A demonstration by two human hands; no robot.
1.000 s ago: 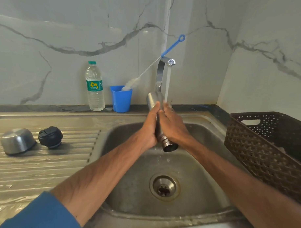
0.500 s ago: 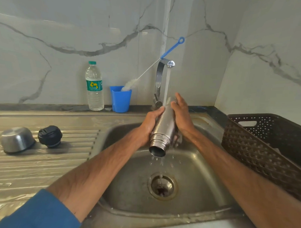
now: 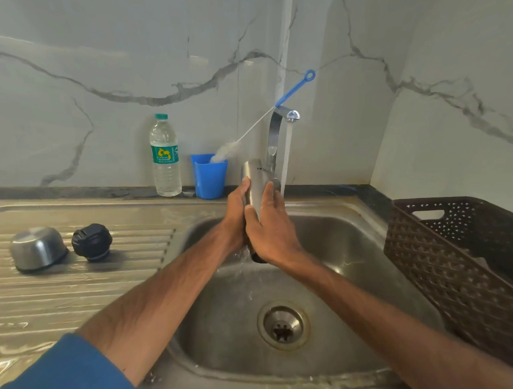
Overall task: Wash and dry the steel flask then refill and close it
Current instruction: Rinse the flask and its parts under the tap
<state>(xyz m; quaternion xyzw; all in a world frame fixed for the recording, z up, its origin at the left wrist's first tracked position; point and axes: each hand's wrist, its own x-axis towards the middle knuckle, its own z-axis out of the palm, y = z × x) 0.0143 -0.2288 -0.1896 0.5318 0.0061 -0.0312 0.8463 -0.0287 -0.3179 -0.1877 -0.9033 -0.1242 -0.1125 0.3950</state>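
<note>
The steel flask (image 3: 257, 179) is held upside down over the sink (image 3: 349, 250), mouth pointing down and toward me, base up beside the tap (image 3: 276, 128). My left hand (image 3: 235, 214) grips its left side and my right hand (image 3: 270, 226) wraps over its right side. Water runs from the tap just right of the flask and drips from the flask's mouth. The steel cup lid (image 3: 36, 249) and the black stopper (image 3: 92, 242) lie on the drainboard at the left.
A plastic water bottle (image 3: 165, 156) and a blue cup (image 3: 209, 176) holding a bottle brush (image 3: 251, 130) stand against the back wall. A brown plastic basket (image 3: 456, 259) sits right of the sink. The drain (image 3: 282, 326) lies below the hands.
The flask has swung back to the left of the water stream and tilted more upright. Both hands slid along its body, the right hand now lower and covering its neck.
</note>
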